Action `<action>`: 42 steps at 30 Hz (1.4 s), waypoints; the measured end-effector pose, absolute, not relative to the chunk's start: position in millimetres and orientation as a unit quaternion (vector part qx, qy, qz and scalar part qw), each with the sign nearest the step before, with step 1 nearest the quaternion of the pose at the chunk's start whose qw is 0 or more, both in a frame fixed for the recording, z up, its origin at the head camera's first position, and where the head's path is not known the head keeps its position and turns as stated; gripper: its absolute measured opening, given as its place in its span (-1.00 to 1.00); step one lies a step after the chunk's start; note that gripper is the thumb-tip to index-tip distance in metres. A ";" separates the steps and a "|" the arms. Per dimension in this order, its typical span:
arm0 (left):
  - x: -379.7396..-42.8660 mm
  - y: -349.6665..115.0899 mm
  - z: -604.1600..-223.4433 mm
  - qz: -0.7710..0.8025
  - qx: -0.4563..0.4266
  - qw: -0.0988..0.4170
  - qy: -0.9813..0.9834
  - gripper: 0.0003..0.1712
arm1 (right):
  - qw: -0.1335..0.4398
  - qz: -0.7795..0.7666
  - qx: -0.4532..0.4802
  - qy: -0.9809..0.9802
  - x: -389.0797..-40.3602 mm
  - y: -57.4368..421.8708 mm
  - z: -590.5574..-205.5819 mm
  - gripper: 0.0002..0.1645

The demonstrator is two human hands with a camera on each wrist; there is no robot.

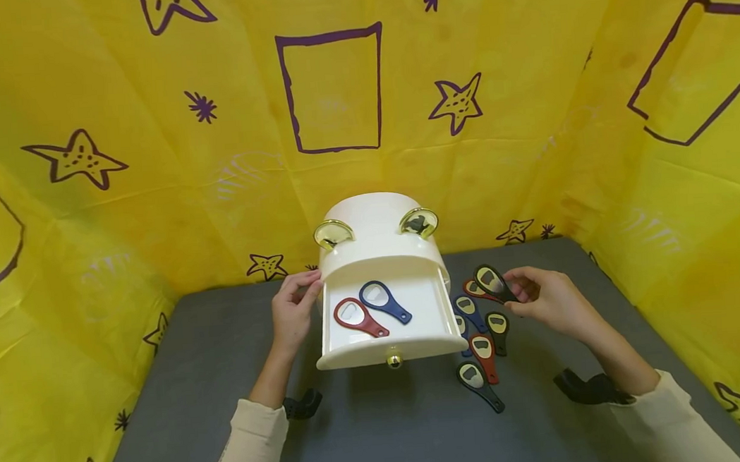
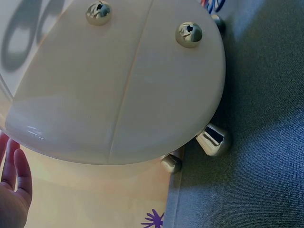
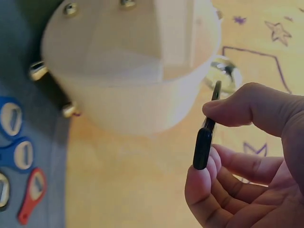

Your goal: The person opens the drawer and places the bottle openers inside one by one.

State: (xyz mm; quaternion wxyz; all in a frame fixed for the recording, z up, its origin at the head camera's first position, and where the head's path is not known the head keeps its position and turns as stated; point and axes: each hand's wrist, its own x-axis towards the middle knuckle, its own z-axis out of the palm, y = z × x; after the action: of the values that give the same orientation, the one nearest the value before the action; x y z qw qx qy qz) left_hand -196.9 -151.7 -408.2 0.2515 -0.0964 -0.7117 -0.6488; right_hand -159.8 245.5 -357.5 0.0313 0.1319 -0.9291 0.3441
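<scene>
Between its thumb and fingers my right hand (image 1: 549, 298) pinches a black bottle opener (image 1: 492, 281), lifted over the pile right of a white drawer box (image 1: 376, 220). Edge-on, the same bottle opener (image 3: 204, 145) shows in the right wrist view. My left hand (image 1: 294, 313) rests against the box's left side with its fingers fairly straight; part of this hand (image 2: 14, 185) shows in the left wrist view. The top drawer (image 1: 417, 333) is pulled out. In it lie a red bottle opener (image 1: 360, 319) and a blue bottle opener (image 1: 386, 302), side by side.
Several black, blue and red bottle openers lie on the grey table (image 1: 382, 435), including a red one (image 1: 484, 357) and a black one (image 1: 479, 387) nearest the front. Gold round ears (image 1: 333, 233) top the box, and short gold feet (image 2: 213, 140) support it. Yellow cloth (image 1: 246, 175) encloses the table's back and sides.
</scene>
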 end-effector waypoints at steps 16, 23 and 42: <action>-195.7 -152.3 -407.3 -0.645 -0.098 0.249 -0.716 -0.83 | 0.018 0.352 0.171 -0.920 -179.7 200.7 -317.7 -0.53; -196.1 -151.6 -407.0 -0.642 -0.103 0.254 -0.716 -0.83 | 0.019 0.334 0.221 -0.916 -182.7 178.2 -308.4 -0.59; -195.4 -151.7 -406.6 -0.644 -0.104 0.252 -0.715 -0.83 | -0.019 0.234 0.221 -0.947 -186.2 123.8 -311.9 -0.59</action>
State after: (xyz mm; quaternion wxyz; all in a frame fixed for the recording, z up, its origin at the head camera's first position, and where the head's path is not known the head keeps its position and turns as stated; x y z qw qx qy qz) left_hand -195.4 -151.7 -406.6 0.2525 -0.1040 -0.7147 -0.6440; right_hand -186.2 123.8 -311.9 -0.0189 0.2205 -0.9467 0.2340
